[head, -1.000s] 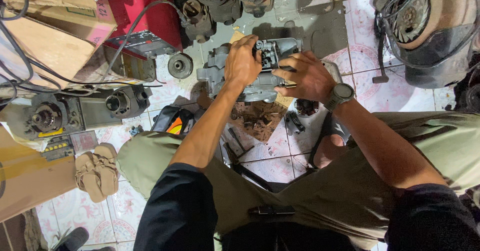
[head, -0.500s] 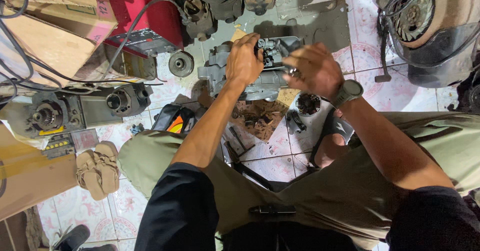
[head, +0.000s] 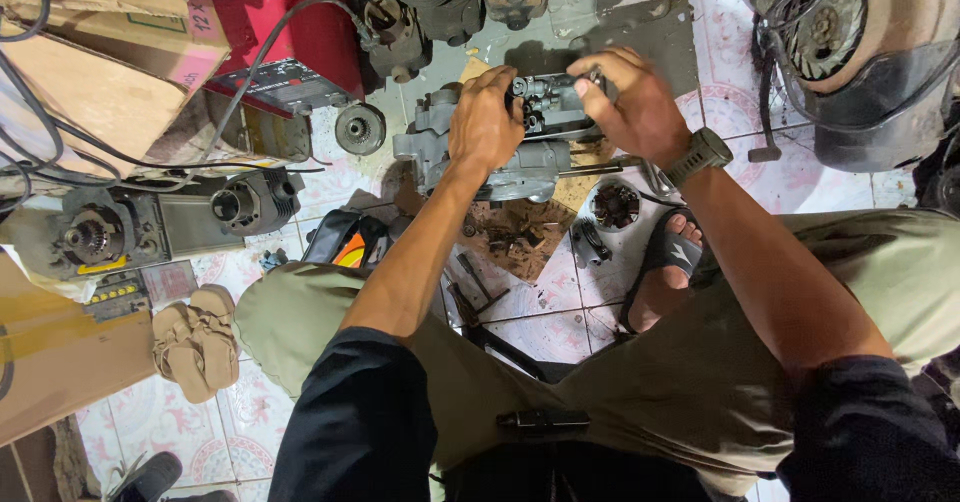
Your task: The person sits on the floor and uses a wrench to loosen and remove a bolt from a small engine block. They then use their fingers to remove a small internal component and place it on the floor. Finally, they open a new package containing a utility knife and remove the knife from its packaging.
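A grey metal engine (head: 510, 152) sits on the floor (head: 560, 322) of pale patterned tiles, just ahead of the squatting person's knees. The left hand (head: 487, 122) is clamped over its top; the right hand (head: 630, 102), wearing a watch (head: 698, 155), pinches a part at its upper end. Greasy cardboard (head: 520, 237) lies beneath. A red machine (head: 275, 22) stands upper left, tan boxes (head: 95, 52) beside it, sandals (head: 195, 340) lower left.
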